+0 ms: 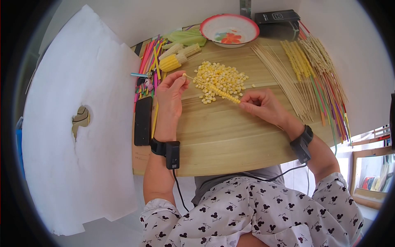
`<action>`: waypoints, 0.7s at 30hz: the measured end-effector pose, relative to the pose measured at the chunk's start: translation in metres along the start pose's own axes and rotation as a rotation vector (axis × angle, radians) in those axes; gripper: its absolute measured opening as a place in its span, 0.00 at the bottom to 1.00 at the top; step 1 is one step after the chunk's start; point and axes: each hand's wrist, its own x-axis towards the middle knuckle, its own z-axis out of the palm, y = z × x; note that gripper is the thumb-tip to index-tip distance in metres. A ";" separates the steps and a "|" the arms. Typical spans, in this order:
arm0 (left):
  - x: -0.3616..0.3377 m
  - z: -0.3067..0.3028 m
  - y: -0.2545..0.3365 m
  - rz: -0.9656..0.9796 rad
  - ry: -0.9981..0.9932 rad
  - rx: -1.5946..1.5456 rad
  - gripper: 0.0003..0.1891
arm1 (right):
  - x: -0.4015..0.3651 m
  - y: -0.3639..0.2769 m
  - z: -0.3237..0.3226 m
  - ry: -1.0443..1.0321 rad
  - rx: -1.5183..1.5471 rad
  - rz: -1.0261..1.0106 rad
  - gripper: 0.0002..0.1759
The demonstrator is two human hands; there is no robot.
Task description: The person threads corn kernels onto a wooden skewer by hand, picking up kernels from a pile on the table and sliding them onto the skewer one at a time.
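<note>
Between my two hands a thin bamboo skewer (199, 82) slants across the pile of loose corn kernels (222, 78). A row of yellow kernels (225, 95) is threaded on its right part, while the left stretch is bare. My left hand (172, 92) is closed in a pinch, with a single corn kernel (184, 75) at its fingertips by the skewer's tip. My right hand (265, 108) is closed around the skewer at the right end of the threaded row. Corn cobs (170, 62), one still part yellow, lie just beyond my left hand.
An enamel basin (205, 31) with a red rim stands at the back, beside a black box (277, 22). Bare skewers (279, 78), kernel-covered skewers (297, 59) and coloured sticks lie at right. A phone (143, 121), keys and coloured strips (149, 53) line the left edge.
</note>
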 end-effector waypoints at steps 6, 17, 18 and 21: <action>-0.001 0.006 0.000 0.095 0.024 0.127 0.09 | 0.001 0.002 0.000 0.000 0.008 -0.012 0.06; -0.004 0.009 -0.003 0.355 0.040 0.482 0.08 | -0.001 -0.001 0.000 -0.001 0.010 -0.003 0.07; -0.004 0.009 -0.004 0.361 0.035 0.467 0.08 | -0.001 0.000 0.000 -0.003 0.013 -0.009 0.07; -0.003 0.008 -0.005 0.374 0.030 0.466 0.09 | -0.001 -0.001 0.000 -0.003 0.009 -0.012 0.07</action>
